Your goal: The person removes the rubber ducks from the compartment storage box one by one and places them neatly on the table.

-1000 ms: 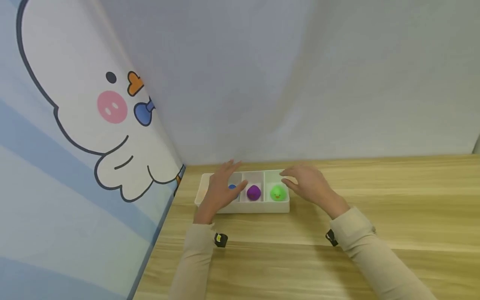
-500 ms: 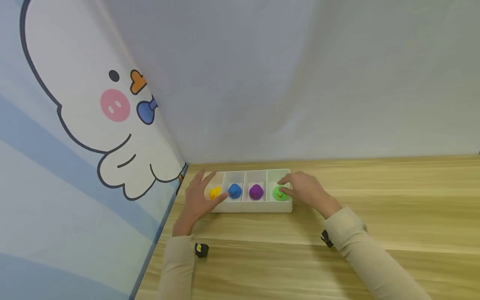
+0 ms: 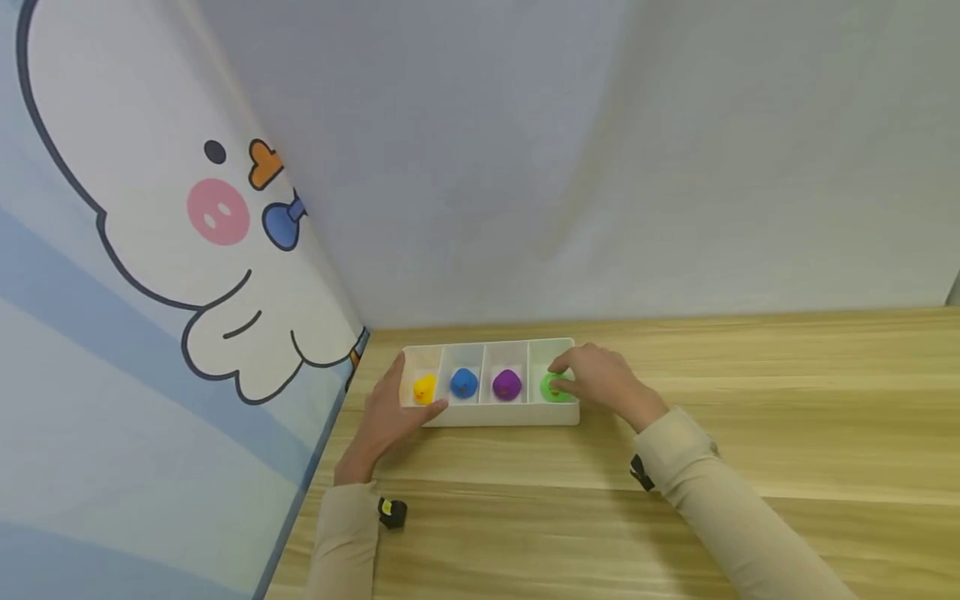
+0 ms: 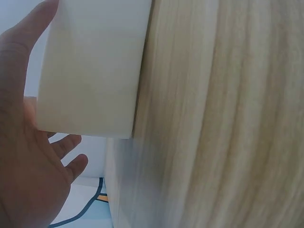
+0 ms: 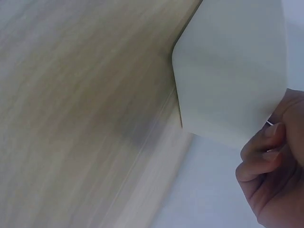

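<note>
A white tray [image 3: 510, 416] with a row of compartments stands on the wooden table, holding a yellow rubber duck [image 3: 424, 389], a blue one [image 3: 464, 383], a purple one [image 3: 507, 385] and a green rubber duck [image 3: 548, 394] at the right end. My left hand [image 3: 386, 415] rests against the tray's left end, fingers straight along the side and thumb along the front. In the left wrist view the left hand [image 4: 28, 137] lies round the tray's corner. My right hand [image 3: 600, 379] reaches over the right end, thumb and index finger pinching the green duck's head. The right wrist view shows its other fingers [image 5: 261, 161] curled outside.
The tray sits near the back of the wooden table [image 3: 525, 517], close to the grey wall [image 3: 600, 167]. At left is a panel [image 3: 150, 458] with a cartoon bird. Both wrists carry a small black device, one of them [image 3: 392, 513] by the left sleeve.
My left hand has moved left from above the tray to its left end, uncovering the yellow and blue ducks. My right hand has lowered its thumb and index finger onto the green duck.
</note>
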Action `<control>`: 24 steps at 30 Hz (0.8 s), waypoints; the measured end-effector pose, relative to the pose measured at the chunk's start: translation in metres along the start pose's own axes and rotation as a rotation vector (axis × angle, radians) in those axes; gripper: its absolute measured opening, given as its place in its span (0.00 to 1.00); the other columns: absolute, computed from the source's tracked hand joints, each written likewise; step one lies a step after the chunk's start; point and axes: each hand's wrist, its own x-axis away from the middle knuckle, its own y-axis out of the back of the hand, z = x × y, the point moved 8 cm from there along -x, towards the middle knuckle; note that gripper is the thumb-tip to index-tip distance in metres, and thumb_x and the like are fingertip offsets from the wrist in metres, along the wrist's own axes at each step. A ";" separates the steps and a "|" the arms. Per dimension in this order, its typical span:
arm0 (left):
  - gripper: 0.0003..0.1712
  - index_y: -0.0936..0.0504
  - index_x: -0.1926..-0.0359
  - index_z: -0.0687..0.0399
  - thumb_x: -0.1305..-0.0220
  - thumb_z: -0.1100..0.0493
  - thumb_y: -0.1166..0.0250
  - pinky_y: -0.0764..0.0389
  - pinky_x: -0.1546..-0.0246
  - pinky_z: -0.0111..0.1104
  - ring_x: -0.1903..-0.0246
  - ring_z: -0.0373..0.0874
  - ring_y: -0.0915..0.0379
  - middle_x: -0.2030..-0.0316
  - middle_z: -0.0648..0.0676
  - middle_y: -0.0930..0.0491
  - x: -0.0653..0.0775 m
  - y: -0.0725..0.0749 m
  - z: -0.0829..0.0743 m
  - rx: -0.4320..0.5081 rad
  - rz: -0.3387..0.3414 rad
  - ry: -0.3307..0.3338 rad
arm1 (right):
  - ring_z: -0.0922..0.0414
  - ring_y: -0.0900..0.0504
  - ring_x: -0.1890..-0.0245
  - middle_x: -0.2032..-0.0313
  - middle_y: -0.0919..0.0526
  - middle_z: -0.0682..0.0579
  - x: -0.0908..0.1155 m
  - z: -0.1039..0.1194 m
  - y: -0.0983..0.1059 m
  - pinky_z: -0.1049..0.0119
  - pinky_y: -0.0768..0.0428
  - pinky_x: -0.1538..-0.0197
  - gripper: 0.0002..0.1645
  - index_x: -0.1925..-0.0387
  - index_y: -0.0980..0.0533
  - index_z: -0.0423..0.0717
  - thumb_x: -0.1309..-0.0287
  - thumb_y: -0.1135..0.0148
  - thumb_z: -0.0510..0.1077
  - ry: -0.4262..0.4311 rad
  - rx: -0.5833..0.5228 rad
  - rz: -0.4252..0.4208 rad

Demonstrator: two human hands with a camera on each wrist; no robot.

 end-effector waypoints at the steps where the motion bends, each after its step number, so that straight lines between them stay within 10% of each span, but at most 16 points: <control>1: 0.69 0.62 0.17 0.42 0.46 0.30 0.28 0.48 0.21 0.61 0.19 0.61 0.54 0.17 0.56 0.55 0.000 -0.001 0.001 0.005 -0.001 0.001 | 0.43 0.14 0.45 0.43 0.13 0.48 0.000 0.001 0.000 0.50 0.13 0.55 0.21 0.45 0.16 0.50 0.35 0.33 0.53 0.001 0.000 0.006; 24: 0.71 0.68 0.17 0.37 0.47 0.22 0.33 0.46 0.24 0.65 0.21 0.66 0.52 0.17 0.60 0.56 0.004 -0.006 0.008 0.025 0.041 0.076 | 0.48 0.11 0.52 0.46 0.11 0.51 0.004 0.012 0.001 0.70 0.24 0.75 0.20 0.45 0.16 0.51 0.36 0.31 0.51 0.025 0.017 -0.049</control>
